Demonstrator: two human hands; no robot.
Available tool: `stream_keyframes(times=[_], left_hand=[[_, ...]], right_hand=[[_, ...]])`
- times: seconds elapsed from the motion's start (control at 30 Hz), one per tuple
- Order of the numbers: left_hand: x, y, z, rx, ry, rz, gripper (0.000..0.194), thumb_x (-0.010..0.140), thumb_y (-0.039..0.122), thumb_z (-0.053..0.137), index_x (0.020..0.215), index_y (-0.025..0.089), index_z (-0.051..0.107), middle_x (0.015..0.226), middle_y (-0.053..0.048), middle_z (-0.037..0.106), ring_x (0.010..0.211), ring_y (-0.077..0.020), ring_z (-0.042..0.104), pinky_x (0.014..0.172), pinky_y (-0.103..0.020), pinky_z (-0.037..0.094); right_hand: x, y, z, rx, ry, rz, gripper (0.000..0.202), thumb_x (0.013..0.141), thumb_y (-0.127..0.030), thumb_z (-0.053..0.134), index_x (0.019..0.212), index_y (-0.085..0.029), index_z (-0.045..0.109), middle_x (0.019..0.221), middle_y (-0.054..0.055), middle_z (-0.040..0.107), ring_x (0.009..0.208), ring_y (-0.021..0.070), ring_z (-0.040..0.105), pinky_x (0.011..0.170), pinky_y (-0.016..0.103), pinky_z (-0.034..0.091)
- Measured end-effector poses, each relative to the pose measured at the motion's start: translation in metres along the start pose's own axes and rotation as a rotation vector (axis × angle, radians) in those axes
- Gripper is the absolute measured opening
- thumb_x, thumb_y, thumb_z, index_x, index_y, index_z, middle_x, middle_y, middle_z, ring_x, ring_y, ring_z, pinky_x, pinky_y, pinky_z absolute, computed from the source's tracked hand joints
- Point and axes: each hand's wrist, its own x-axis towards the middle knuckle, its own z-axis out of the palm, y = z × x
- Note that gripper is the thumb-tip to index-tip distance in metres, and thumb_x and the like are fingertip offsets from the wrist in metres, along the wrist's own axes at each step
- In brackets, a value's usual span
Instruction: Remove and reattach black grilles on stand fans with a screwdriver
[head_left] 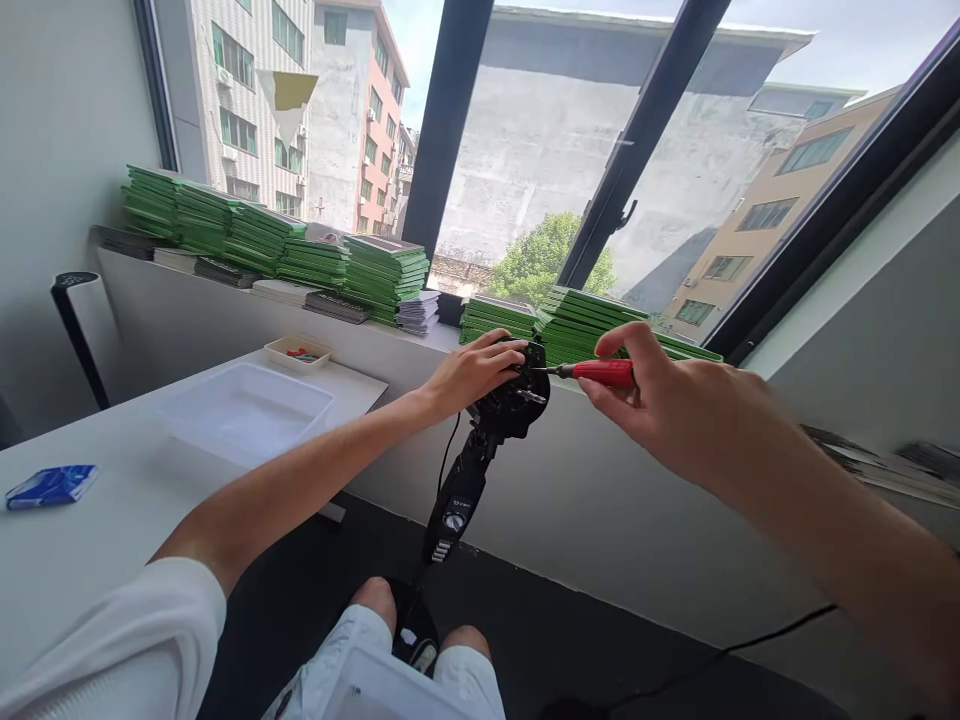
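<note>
The right hand (664, 395) pinches a red-handled, metal-shafted screwdriver (606, 374) firmly between thumb and fingers, its shaft pointing at the rounded black head (506, 411) atop a slim black stand (466, 480) with a silver dial (454, 521). The left hand (480, 370) lays bent fingers over that head's upper side; whether they grip it cannot be told.

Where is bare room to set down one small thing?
White table: between the blue packet and the translucent box, and nearer the viewer than the packet. Crowded: the windowsill under the green stacks, and the black device with the left hand and red screwdriver at it.
</note>
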Motion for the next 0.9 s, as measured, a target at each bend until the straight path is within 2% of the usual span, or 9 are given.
stream_keyframes(times=[0.1,0.23,0.37,0.5,0.63,0.67,0.77,0.8,0.9], left_hand=[[-0.0011,-0.001,0.0008,0.006,-0.004,0.014,0.021,0.104,0.021,0.053,0.116,0.018,0.07,0.143,-0.012,0.066,0.144,-0.026,0.052,0.111,-0.048,0.057],[-0.0012,0.0001,0.0019,-0.003,0.019,0.019,0.024,0.103,0.019,0.054,0.124,0.018,0.066,0.142,-0.01,0.067,0.144,-0.0262,0.052,0.112,-0.047,0.057],[-0.0005,0.0001,0.0029,-0.006,0.034,0.006,0.022,0.104,0.019,0.051,0.12,0.018,0.066,0.141,-0.011,0.067,0.144,-0.0253,0.052,0.109,-0.045,0.059],[-0.0006,-0.0021,0.0046,0.017,0.0,0.011,0.024,0.105,0.02,0.048,0.117,0.019,0.069,0.143,-0.013,0.066,0.146,-0.0264,0.05,0.11,-0.049,0.057],[-0.0022,-0.002,0.0057,-0.016,0.026,0.016,0.026,0.106,0.017,0.045,0.121,0.019,0.066,0.144,-0.012,0.065,0.147,-0.0242,0.049,0.111,-0.048,0.057],[-0.0027,-0.0018,0.0057,-0.029,0.044,0.015,0.026,0.106,0.017,0.044,0.121,0.019,0.065,0.143,-0.011,0.066,0.147,-0.0238,0.049,0.11,-0.047,0.057],[-0.0037,-0.0021,0.0051,-0.056,0.071,0.034,0.022,0.106,0.019,0.047,0.117,0.018,0.065,0.141,-0.009,0.068,0.144,-0.0258,0.052,0.108,-0.045,0.059],[-0.0039,-0.0026,0.0048,-0.056,0.066,0.047,0.021,0.105,0.02,0.048,0.116,0.017,0.066,0.141,-0.01,0.068,0.143,-0.0272,0.052,0.109,-0.046,0.058],[-0.0042,-0.0039,0.004,-0.035,0.039,0.064,0.023,0.105,0.022,0.05,0.118,0.016,0.067,0.144,-0.012,0.065,0.145,-0.0292,0.05,0.114,-0.05,0.054]], right_hand=[[0.0014,-0.0009,-0.0012,-0.15,0.039,0.064,0.055,0.105,-0.061,0.029,0.105,-0.016,0.061,0.057,0.007,0.058,0.057,0.0247,0.06,0.052,0.029,0.027],[0.0026,-0.002,-0.0026,0.106,-0.052,0.033,0.048,0.102,-0.052,0.038,0.128,-0.015,0.051,0.064,0.004,0.065,0.058,0.0218,0.062,0.054,0.028,0.033],[0.0034,-0.0006,-0.0029,-0.112,0.017,0.088,0.058,0.105,-0.057,0.022,0.105,-0.015,0.062,0.058,0.009,0.059,0.056,0.0254,0.059,0.052,0.031,0.029],[0.0041,0.0025,-0.0012,0.178,-0.054,0.03,0.048,0.1,-0.056,0.04,0.125,-0.016,0.049,0.062,0.003,0.063,0.052,0.0197,0.058,0.055,0.028,0.035],[0.0043,0.0025,-0.002,-0.121,0.025,0.085,0.054,0.104,-0.059,0.028,0.103,-0.015,0.06,0.056,0.007,0.057,0.053,0.024,0.057,0.051,0.03,0.028],[0.0044,0.0027,-0.0022,-0.102,0.017,0.082,0.055,0.104,-0.06,0.029,0.102,-0.016,0.061,0.057,0.007,0.058,0.054,0.0238,0.057,0.052,0.03,0.029],[0.0044,0.0043,-0.0011,0.155,-0.03,0.021,0.048,0.1,-0.056,0.039,0.121,-0.016,0.053,0.063,0.004,0.064,0.052,0.0197,0.057,0.054,0.028,0.033],[0.004,0.0044,-0.0006,0.152,-0.016,0.018,0.049,0.101,-0.056,0.039,0.123,-0.015,0.052,0.064,0.004,0.064,0.052,0.0196,0.057,0.054,0.027,0.032],[0.0021,0.0028,0.0005,-0.134,0.038,0.091,0.057,0.105,-0.058,0.025,0.104,-0.015,0.062,0.057,0.008,0.058,0.056,0.0244,0.058,0.052,0.03,0.027]])
